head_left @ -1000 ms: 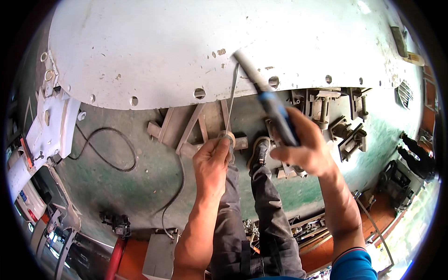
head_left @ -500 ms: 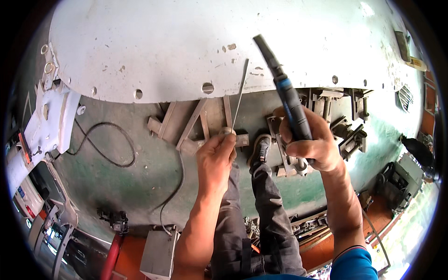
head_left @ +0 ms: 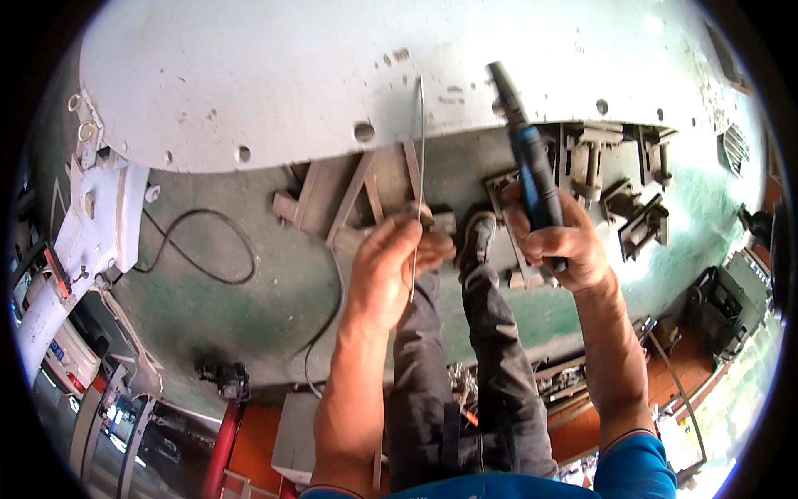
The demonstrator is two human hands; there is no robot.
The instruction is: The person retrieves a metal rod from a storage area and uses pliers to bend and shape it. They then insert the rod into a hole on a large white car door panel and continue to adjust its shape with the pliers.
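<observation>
A green floor (head_left: 199, 324), scuffed and dusty grey in places, spreads out below both hands, duller left of the left hand (head_left: 384, 274). Right of the right hand (head_left: 569, 245) it turns pale and glossy, with bright reflections. Nearer the body than the 2 hands, an orange-brown surface (head_left: 249, 441) shows to both sides. A pale grey box (head_left: 293, 434) stands there, behind the left hand, near a red pipe (head_left: 223, 453). Well right of the right hand sits a grey-green boxy unit (head_left: 742, 291). Strong white light (head_left: 748, 416) floods the area behind and right of that hand; far behind and left of the left hand, the room is dim.
</observation>
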